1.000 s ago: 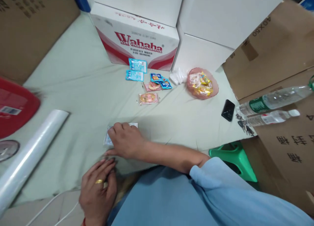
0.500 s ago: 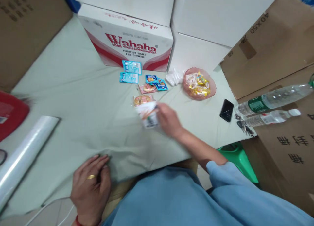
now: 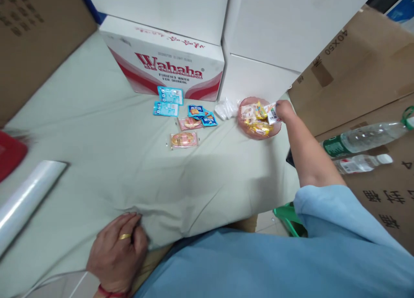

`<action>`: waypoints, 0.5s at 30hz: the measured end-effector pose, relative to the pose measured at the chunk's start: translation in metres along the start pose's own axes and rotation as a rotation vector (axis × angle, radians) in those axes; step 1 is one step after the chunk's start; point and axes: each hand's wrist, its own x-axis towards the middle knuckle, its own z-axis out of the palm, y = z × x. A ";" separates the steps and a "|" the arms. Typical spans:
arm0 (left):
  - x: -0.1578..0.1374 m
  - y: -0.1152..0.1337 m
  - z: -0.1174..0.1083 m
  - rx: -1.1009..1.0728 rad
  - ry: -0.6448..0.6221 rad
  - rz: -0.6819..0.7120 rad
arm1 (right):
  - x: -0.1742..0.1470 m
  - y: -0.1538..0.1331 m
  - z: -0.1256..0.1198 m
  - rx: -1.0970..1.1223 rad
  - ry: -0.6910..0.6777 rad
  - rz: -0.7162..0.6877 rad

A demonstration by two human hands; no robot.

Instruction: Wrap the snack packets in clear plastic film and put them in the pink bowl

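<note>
My right hand (image 3: 284, 111) pinches a small white snack packet with orange and green print (image 3: 272, 114) over the right side of a pink clear bowl (image 3: 250, 133). Inside the bowl lie several yellow-wrapped snacks (image 3: 261, 127) and a pale packet (image 3: 248, 111). My left hand (image 3: 118, 246) rests on the cloth at the near edge, fingers loosely bent and holding nothing. Left of the bowl are two light-blue sachets (image 3: 166, 109), small dark-blue packets (image 3: 208, 119) and two pink-wrapped biscuits (image 3: 183, 139).
A crumpled clear plastic bag (image 3: 225, 109) touches the bowl's left side. Behind stands a Wahaha water carton (image 3: 168, 61) beside white boxes (image 3: 261, 73). A plastic roll (image 3: 29, 203) lies at left. Bottles (image 3: 368, 138) and a partly hidden phone (image 3: 290, 158) are at right.
My right hand has carried the white packet from beside the pink-wrapped biscuits rightward to the bowl. My left hand stays at the near edge. The view has shifted slightly.
</note>
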 end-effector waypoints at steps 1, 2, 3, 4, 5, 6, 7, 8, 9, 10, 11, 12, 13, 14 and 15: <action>0.000 0.000 0.000 -0.001 -0.002 0.001 | 0.001 -0.008 0.007 -0.013 -0.015 -0.001; 0.000 0.000 0.001 0.000 0.003 0.007 | 0.000 -0.016 0.013 -0.019 -0.019 0.008; -0.001 0.000 0.001 0.005 0.011 0.015 | -0.003 -0.022 0.020 -0.025 -0.008 0.010; -0.002 0.000 0.002 0.010 0.019 0.030 | -0.007 -0.027 0.025 -0.040 0.007 0.014; -0.003 0.000 0.003 0.016 0.030 0.047 | -0.012 -0.031 0.030 -0.060 0.024 0.020; -0.003 0.000 0.003 0.020 0.046 0.063 | -0.017 -0.033 0.034 -0.086 0.049 0.028; -0.003 0.000 0.004 0.023 0.061 0.075 | -0.021 -0.034 0.036 -0.118 0.086 0.032; -0.002 0.000 0.003 0.026 0.075 0.079 | -0.025 -0.034 0.038 -0.153 0.135 0.028; 0.000 0.002 0.002 0.031 0.092 0.072 | -0.028 -0.033 0.038 -0.186 0.191 0.014; 0.004 0.005 -0.001 0.031 0.111 0.048 | -0.029 -0.031 0.038 -0.209 0.247 -0.012; 0.011 0.010 -0.004 0.014 0.118 0.007 | -0.030 -0.029 0.038 -0.216 0.298 -0.041; 0.019 0.017 -0.009 -0.024 0.119 -0.037 | -0.031 -0.028 0.037 -0.205 0.339 -0.068; 0.028 0.027 -0.016 -0.120 0.078 -0.108 | -0.031 -0.027 0.035 -0.177 0.372 -0.085; 0.037 0.038 -0.024 -0.284 -0.003 -0.158 | -0.032 -0.027 0.034 -0.139 0.405 -0.097; 0.045 0.051 -0.033 -0.496 -0.135 -0.195 | -0.034 -0.028 0.033 -0.095 0.443 -0.110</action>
